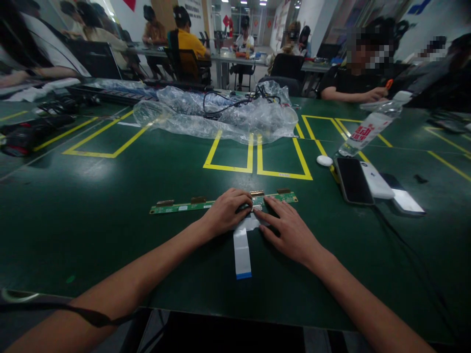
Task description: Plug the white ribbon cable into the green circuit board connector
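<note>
A long narrow green circuit board [176, 207] lies flat on the green table [91, 225]. A white flat ribbon cable [242, 250] with a blue tip runs from the board's edge toward me. My left hand [226, 211] rests with curled fingers pressing on the board where the cable joins it. My right hand [289, 228] lies beside it, fingers stretched out and pressing down on the cable's upper end and the board's connector.
A crumpled clear plastic bag [221, 115] with black wires lies behind yellow tape boxes [257, 157]. At right are a black phone [353, 180], a white power bank [377, 180], a lying water bottle [371, 127] and a small white round object [324, 160]. People sit at tables beyond.
</note>
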Demonstrator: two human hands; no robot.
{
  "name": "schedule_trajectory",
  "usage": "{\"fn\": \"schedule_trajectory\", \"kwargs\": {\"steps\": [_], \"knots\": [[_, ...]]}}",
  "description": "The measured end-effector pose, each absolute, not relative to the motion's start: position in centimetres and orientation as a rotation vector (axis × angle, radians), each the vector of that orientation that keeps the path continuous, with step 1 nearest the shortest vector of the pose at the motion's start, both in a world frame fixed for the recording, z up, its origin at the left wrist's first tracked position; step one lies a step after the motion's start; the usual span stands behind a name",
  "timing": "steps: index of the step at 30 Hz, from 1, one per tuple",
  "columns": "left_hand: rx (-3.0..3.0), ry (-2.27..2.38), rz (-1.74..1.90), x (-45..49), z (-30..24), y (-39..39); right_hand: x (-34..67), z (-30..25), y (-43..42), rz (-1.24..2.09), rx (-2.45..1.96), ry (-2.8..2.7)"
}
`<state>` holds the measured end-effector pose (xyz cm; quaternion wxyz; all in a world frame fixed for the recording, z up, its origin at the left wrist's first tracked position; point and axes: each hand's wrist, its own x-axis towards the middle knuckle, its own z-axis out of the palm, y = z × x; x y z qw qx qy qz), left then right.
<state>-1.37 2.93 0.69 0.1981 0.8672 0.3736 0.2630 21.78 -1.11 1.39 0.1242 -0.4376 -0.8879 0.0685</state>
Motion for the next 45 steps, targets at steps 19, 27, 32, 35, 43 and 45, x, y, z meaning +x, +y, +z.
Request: {"fn": "schedule_trajectory", "kwargs": {"steps": [19,27,32,35,43,45], "knots": [[2.432,1.050,0.700,-1.6,0.7,2.9,22.3,1.7,-1.1,0.313,-1.269,-2.465],[2.496,1.072,0.657,-1.5,0.8,2.7,22.3,1.8,-1.0,0.295,-1.250,-2.459],[2.611,1.167,0.543,-1.1,0.9,1.7,22.5,1.6,-1.1,0.263,-1.218,-2.471],[2.685,1.236,0.445,-0.8,1.4,0.9,22.4,1.8,-1.6,0.265,-1.230,-2.513],[2.692,1.404,0.352,-6.8,1.3,-2.6,21.8,3.5,-3.6,0.283,-1.138,-2.625],[2.636,1.574,0.324,-11.3,0.9,-3.6,22.3,3.7,-4.7,0.248,-1.175,-2.563]]}}
